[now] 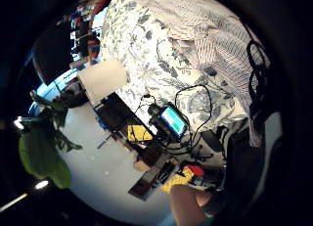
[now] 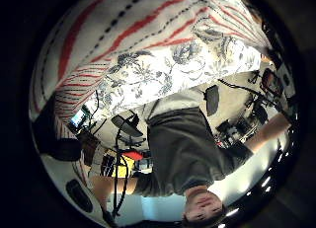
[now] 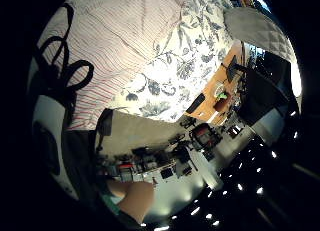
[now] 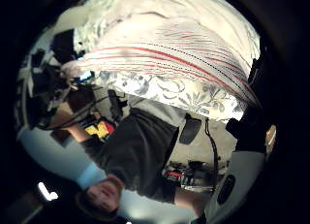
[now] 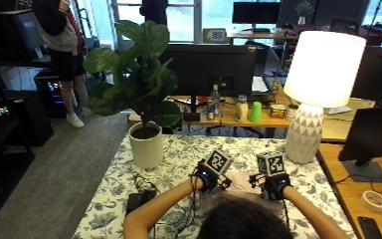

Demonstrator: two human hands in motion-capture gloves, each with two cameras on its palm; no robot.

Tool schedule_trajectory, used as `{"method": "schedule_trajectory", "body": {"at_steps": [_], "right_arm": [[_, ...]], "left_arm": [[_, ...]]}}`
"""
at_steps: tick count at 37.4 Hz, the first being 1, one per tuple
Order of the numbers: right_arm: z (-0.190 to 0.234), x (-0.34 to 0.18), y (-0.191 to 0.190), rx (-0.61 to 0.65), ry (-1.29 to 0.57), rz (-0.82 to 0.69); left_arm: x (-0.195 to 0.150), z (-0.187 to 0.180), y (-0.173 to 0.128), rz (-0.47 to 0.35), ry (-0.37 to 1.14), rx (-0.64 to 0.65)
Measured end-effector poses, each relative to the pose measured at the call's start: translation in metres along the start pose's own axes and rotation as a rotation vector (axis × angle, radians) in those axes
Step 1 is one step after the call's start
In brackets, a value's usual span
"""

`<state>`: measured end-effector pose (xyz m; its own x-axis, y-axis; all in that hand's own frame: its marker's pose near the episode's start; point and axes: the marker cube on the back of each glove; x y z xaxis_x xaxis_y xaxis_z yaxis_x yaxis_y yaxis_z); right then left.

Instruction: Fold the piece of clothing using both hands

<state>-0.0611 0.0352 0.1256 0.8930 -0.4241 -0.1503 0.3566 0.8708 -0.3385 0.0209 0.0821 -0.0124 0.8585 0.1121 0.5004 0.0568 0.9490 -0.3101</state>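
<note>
Striped shirt (image 3: 125, 36) lay on the floral tablecloth (image 5: 178, 154), by the lamp (image 5: 317, 94).
Soft and limp (likely light); best pinched at edges; left hand (image 5: 207, 178) and right hand (image 5: 275, 186) hovered, fingers untellable.

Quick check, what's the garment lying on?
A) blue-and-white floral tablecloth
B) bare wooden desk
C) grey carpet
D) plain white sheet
A: the striped shirt lies on the floral tablecloth, whose leafy blue-on-white print also covers the table in the outside view.
</note>
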Motion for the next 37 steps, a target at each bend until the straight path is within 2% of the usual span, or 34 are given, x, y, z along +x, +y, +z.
{"method": "schedule_trajectory", "body": {"at_steps": [2, 5, 8, 12, 15, 19, 24, 28, 30, 33, 37], "right_arm": [[-0.004, -0.002, 0.001, -0.003, -0.005, -0.010], [-0.010, -0.003, 0.001, -0.012, -0.007, -0.011], [-0.016, 0.001, -0.005, -0.017, 0.001, 0.020], [-0.025, 0.006, -0.013, -0.037, 0.015, 0.054], [-0.036, 0.005, -0.013, -0.043, 0.029, 0.067], [-0.053, 0.009, -0.023, -0.041, 0.032, 0.099], [-0.076, 0.013, -0.036, -0.040, 0.005, 0.138], [-0.091, 0.029, -0.054, -0.032, -0.017, 0.322], [-0.098, 0.034, -0.062, -0.021, -0.031, 0.339], [-0.106, 0.029, -0.062, 0.019, -0.045, 0.263], [-0.113, 0.008, -0.033, 0.086, -0.050, 0.289]], "left_arm": [[-0.002, -0.002, -0.005, 0.040, 0.018, 0.042], [-0.010, 0.000, -0.020, 0.024, 0.039, 0.014], [-0.014, -0.002, -0.021, 0.026, 0.070, -0.010], [-0.025, -0.006, -0.022, -0.095, 0.113, -0.080], [-0.032, -0.013, -0.034, -0.113, 0.156, -0.042], [-0.048, -0.026, -0.043, -0.257, 0.208, -0.064], [-0.063, -0.045, -0.056, -0.230, 0.240, 0.002], [-0.068, -0.054, -0.054, -0.226, 0.278, -0.035], [-0.067, -0.058, -0.042, -0.271, 0.291, -0.051], [-0.065, -0.062, -0.023, -0.346, 0.298, -0.028], [-0.069, -0.060, -0.040, -0.375, 0.327, 0.044]]}}
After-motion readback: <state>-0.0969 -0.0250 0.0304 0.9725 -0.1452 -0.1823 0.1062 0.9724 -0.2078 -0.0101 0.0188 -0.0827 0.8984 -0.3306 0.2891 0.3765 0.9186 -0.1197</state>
